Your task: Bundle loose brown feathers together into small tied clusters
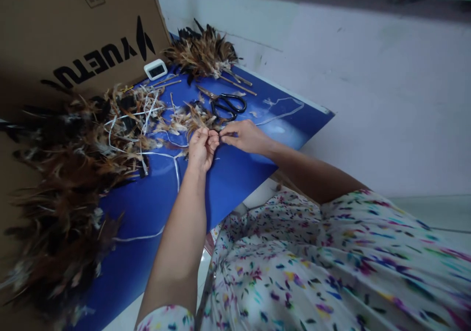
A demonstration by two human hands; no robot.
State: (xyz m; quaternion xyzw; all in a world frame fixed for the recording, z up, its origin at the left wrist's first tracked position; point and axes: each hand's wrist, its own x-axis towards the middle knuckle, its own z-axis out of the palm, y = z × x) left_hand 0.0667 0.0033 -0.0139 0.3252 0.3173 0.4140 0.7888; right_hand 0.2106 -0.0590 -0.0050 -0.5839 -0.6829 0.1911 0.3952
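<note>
My left hand is closed in a pinch at the middle of the blue table, at the lower edge of a small tuft of brown feathers. Close on its right, my right hand also has its fingertips pinched together, nearly meeting the left fingertips. What lies between the fingertips is too small to make out. Black-handled scissors rest just above my right hand. A white string runs over the table left of my left hand.
Feather piles cover the table's left side. Another feather bundle with thin sticks lies at the back. A small white device with a dark screen stands by a cardboard box. A pale wall borders the table.
</note>
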